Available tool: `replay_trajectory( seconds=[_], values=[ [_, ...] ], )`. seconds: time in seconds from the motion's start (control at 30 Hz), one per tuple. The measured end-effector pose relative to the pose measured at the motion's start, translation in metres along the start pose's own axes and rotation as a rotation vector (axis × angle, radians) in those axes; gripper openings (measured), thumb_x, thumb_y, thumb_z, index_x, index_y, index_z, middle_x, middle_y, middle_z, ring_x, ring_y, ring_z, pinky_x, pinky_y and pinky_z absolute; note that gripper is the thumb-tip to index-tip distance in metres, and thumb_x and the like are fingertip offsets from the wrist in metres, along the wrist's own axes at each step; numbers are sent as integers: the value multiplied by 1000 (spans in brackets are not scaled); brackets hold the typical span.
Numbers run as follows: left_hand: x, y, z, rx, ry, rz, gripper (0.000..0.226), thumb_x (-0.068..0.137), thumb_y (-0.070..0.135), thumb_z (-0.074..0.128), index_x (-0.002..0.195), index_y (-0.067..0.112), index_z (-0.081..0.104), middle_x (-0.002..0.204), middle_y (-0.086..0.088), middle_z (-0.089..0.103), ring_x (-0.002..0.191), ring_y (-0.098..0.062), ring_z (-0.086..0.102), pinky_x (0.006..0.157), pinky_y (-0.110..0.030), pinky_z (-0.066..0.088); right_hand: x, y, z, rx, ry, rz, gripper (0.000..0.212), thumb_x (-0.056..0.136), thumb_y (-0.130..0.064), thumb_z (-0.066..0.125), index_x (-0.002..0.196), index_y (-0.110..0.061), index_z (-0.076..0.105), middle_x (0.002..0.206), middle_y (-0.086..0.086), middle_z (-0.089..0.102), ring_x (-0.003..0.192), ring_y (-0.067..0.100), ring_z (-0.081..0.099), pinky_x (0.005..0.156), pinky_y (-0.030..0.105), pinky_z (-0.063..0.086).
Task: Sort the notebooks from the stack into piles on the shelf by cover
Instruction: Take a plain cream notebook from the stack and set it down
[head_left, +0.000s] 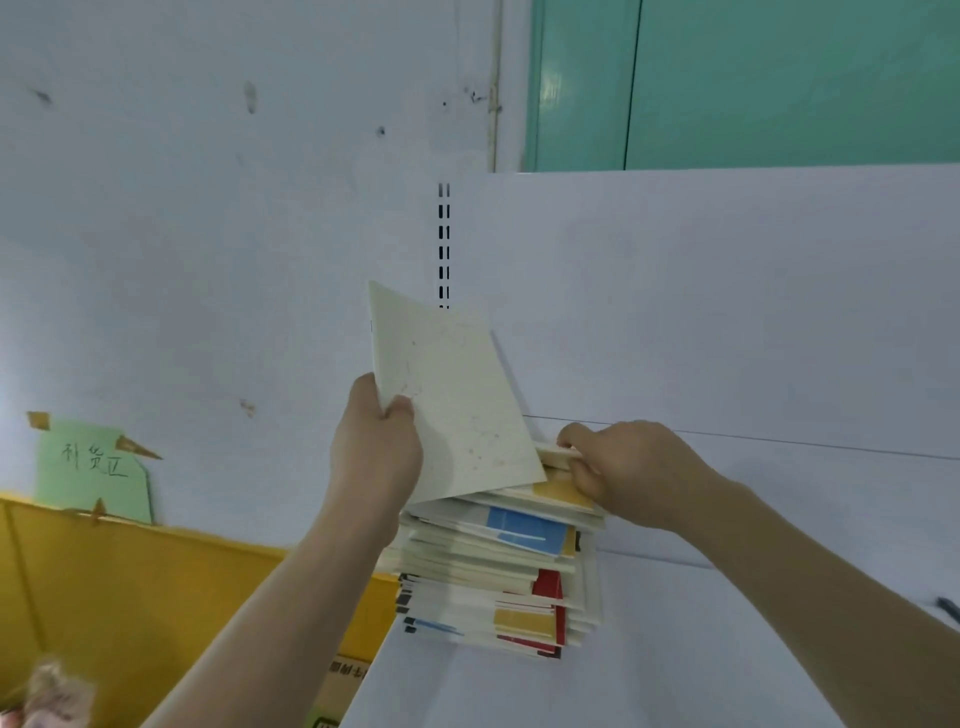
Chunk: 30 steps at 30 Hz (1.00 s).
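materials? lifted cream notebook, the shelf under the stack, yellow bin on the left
Cream notebook: thin paper or card, matte; it bows in the left hand. Shelf: probably white painted metal, smooth with a faint sheen; the slotted upright behind suggests steel racking. Yellow bin: looks like corrugated plastic or board, matte, with flat panels and a straight fold line; I can't tell which.

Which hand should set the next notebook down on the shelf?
Left, probably. The left hand already holds a cream notebook lifted clear of the stack, while the right hand grips the stack's top edge, steadying it.
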<state>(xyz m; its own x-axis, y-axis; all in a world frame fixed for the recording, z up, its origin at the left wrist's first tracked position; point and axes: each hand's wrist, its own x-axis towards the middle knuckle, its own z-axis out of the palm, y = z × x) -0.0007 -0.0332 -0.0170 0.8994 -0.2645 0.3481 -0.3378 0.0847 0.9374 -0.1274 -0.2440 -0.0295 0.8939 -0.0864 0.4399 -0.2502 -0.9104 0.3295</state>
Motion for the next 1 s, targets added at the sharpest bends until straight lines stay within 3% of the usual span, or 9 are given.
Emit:
replay_trajectory(
  seconds=[0.13, 0.27, 0.4, 0.5, 0.6, 0.7, 0.83, 1.0],
  values=[
    [-2, -1, -3, -21, 7, -14, 15, 106, 22, 37, 114, 30, 48, 100, 6, 57, 88, -17, 54, 63, -33, 42, 7, 15, -11, 30, 78, 193, 28, 103, -37, 31, 107, -18, 52, 73, -1, 51, 67, 24, 50, 58, 33, 35],
    [-5, 3, -2, -98, -12, -29, 20, 105, 25, 39, 118, 36, 51, 105, 7, 59, 96, -22, 57, 79, -46, 54, 2, 28, -28, 163, 323, 355, 26, 100, -27, 39, 80, -13, 50, 56, 1, 49, 48, 23, 48, 45, 28, 28],
    [-11, 13, 11, -178, -73, 8, 20, 105, 28, 39, 115, 41, 51, 104, 10, 61, 98, -19, 59, 87, -50, 54, -7, -2, -45, 10, 631, 288, 21, 94, -15, 49, 105, -9, 66, 48, -4, 46, 35, 20, 39, 40, 22, 31],
    [-20, 21, 30, -222, -162, 19, 21, 106, 33, 38, 124, 39, 48, 110, 8, 63, 103, -20, 60, 93, -51, 52, -15, -41, -47, -111, 710, 138, 34, 82, -8, 68, 117, -4, 68, 61, 2, 62, 37, 22, 47, 39, 23, 38],
    [-28, 22, 47, -336, -231, -63, 23, 106, 35, 39, 125, 41, 51, 116, 5, 67, 107, -23, 64, 93, -52, 54, -24, -67, -34, -134, 637, 68, 49, 75, -18, 82, 118, -1, 67, 84, 7, 73, 58, 23, 63, 50, 29, 49],
    [-35, 19, 55, -456, -284, -121, 22, 106, 37, 40, 122, 40, 56, 116, 6, 70, 106, -21, 68, 90, -50, 56, -36, -71, -23, -128, 583, 69, 49, 83, -25, 74, 125, -2, 64, 109, 13, 72, 88, 27, 71, 72, 36, 59],
    [-43, 16, 66, -497, -350, -57, 17, 102, 36, 51, 117, 38, 58, 109, 10, 73, 104, -17, 70, 92, -47, 56, -51, -69, -22, -53, 572, 122, 43, 100, -28, 47, 134, -1, 56, 126, 17, 65, 110, 30, 64, 89, 39, 56],
    [-54, 14, 84, -498, -392, -36, 21, 97, 25, 62, 115, 34, 57, 101, 9, 74, 95, -14, 73, 87, -45, 59, -75, -74, -13, 101, 446, 197, 52, 102, -30, 41, 148, -5, 39, 150, 15, 43, 138, 30, 42, 106, 46, 42]
  ],
)
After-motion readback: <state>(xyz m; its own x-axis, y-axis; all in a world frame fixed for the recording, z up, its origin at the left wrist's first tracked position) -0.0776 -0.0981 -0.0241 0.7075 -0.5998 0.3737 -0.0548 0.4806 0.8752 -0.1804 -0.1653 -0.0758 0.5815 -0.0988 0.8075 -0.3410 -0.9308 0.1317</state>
